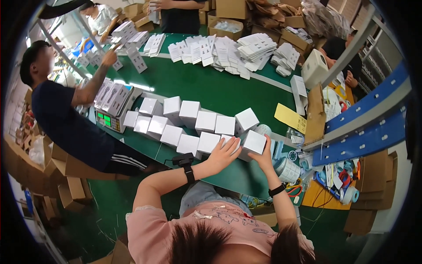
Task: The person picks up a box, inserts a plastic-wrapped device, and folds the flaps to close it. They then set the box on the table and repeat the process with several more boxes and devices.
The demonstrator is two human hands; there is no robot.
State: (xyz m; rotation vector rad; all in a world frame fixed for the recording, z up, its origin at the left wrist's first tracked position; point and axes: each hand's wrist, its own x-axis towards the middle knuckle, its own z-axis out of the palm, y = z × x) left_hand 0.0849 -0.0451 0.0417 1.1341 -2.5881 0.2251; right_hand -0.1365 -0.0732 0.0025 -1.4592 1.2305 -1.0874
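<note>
Dark hair [198, 244] hangs nearest; along the desk's [233, 175] near edge two rows of white boxes [188, 144] look mostly set, except where right fingers [266, 153] grip the end box [254, 141], left fingers [228, 147] spread on its neighbour [227, 137].

Hands [223, 152] touching white boxes [254, 141] in rows, green worktop [260, 93], co-worker [66, 110] beside scale [110, 121]

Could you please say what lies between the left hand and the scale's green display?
In the head view, white squarish cartons stand in rows between them.
</note>
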